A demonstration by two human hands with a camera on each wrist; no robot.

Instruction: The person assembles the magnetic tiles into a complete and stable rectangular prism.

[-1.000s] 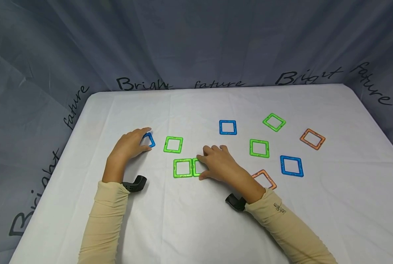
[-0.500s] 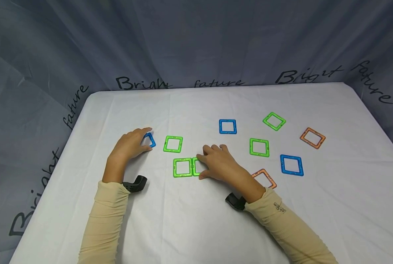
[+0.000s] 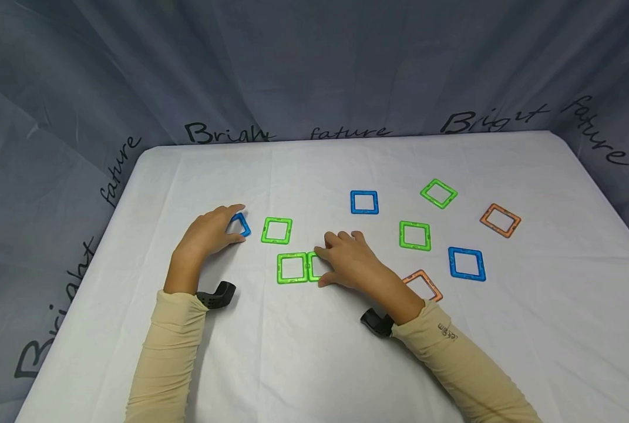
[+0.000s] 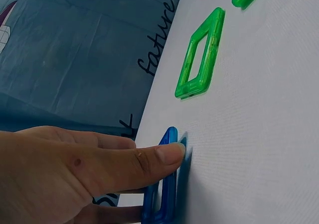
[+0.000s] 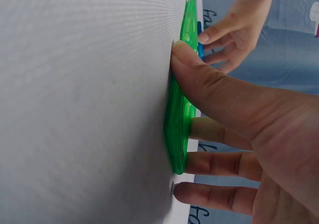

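My left hand pinches a blue square magnetic tile between thumb and fingers, at the left of the white table. The left wrist view shows the thumb across the blue tile's edge, close over the cloth. With its thumb and fingers, my right hand holds a green square magnetic tile, partly hidden beneath it in the head view. That tile lies edge to edge with a second green tile on its left. Just behind this pair, between the hands, is another green tile.
To the right lie scattered square tiles: blue ones, green ones, and an orange one. Another orange tile is partly covered by the right forearm. Dark curtains with handwriting border the table.
My left hand has edged very slightly to the right with the blue tile. The right hand stays on the green tile, and the other tiles keep their places.
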